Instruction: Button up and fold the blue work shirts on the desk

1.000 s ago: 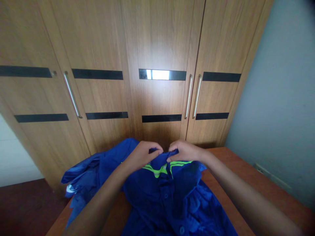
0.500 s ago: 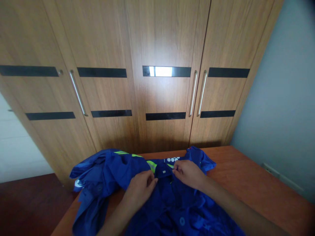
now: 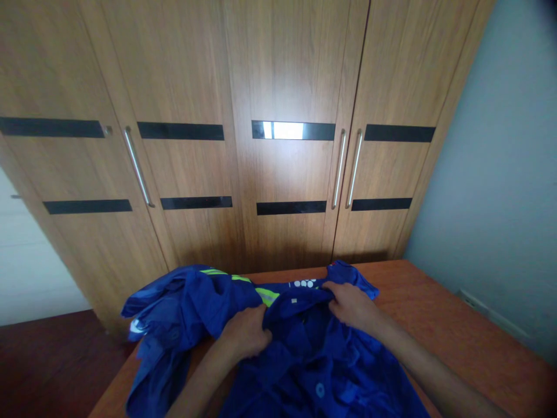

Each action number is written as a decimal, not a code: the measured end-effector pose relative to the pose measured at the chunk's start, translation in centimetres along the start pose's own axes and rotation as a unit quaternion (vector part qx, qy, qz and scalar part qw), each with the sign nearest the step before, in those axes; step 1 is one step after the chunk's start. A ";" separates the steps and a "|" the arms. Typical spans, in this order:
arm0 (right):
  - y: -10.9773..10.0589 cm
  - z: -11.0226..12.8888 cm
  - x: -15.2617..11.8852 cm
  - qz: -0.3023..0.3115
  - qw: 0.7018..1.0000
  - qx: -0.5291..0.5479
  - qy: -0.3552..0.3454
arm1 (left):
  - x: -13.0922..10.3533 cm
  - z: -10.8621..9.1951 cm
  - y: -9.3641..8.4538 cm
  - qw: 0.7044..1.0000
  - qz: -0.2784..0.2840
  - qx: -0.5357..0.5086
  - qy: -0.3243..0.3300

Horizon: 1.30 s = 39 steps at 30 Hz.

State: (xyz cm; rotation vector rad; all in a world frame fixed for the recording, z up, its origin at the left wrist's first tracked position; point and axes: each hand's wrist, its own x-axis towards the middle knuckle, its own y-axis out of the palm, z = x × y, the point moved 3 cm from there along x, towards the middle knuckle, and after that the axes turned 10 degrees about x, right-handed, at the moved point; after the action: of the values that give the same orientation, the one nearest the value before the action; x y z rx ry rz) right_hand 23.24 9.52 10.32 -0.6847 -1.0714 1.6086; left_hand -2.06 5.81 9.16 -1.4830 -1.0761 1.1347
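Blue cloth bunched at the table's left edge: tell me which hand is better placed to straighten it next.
Probably the left: the left hand grips the collar on the side nearer the bunched cloth; the right hand holds the farther side.

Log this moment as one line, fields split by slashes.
left hand: grip on collar edge / right hand: grip on opposite collar edge / blue garment: on table, neck open / wardrobe: doors shut

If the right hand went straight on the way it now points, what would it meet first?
The right hand would most likely meet the blue collar first, which its fingers already touch; beyond that, depth is unclear.
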 end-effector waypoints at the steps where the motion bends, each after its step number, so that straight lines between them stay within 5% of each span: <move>1: -0.9 -0.4 0.0 -0.016 0.998 0.055 0.007 | -0.1 0.4 -0.9 1.000 0.007 -0.026 0.005; 4: -4.0 -0.6 0.3 -0.068 0.970 0.231 0.021 | 0.1 1.4 -5.0 0.994 -0.040 -0.103 0.010; 7: -8.1 0.8 0.8 -0.158 0.927 0.338 -0.024 | 0.5 1.3 -10.8 0.971 -0.165 -0.170 0.017; 13: -16.7 5.7 2.5 -0.310 0.839 0.424 -0.142 | 0.7 -1.5 -21.7 0.850 -0.405 -0.333 0.051; 16: -19.3 7.1 4.9 -0.406 0.803 0.388 -0.200 | 3.1 -2.3 -24.5 0.790 -0.496 -0.350 0.092; 18: -19.6 7.4 7.3 -0.403 0.833 0.321 -0.200 | 5.9 -2.2 -24.8 0.799 -0.488 -0.332 0.114; 24: -16.5 5.8 12.9 -0.367 0.885 0.250 -0.141 | 12.9 -1.2 -21.4 0.871 -0.384 -0.262 0.159; 29: -10.0 4.0 15.5 -0.211 0.929 0.271 -0.137 | 14.2 -1.3 -15.2 0.915 -0.310 -0.194 0.172; 33: -4.1 1.6 13.4 -0.099 0.947 0.278 -0.130 | 11.6 -0.5 -8.7 0.947 -0.246 -0.137 0.156; 39: 1.0 -3.5 5.7 -0.056 0.957 0.278 -0.057 | 2.8 3.5 1.2 0.979 -0.196 -0.043 0.016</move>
State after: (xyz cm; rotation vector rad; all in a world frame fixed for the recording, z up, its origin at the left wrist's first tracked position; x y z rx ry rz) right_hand 24.09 15.93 8.28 -0.1537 -0.6677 1.7538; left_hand -4.82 8.90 7.17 -1.2741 -1.3393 0.7930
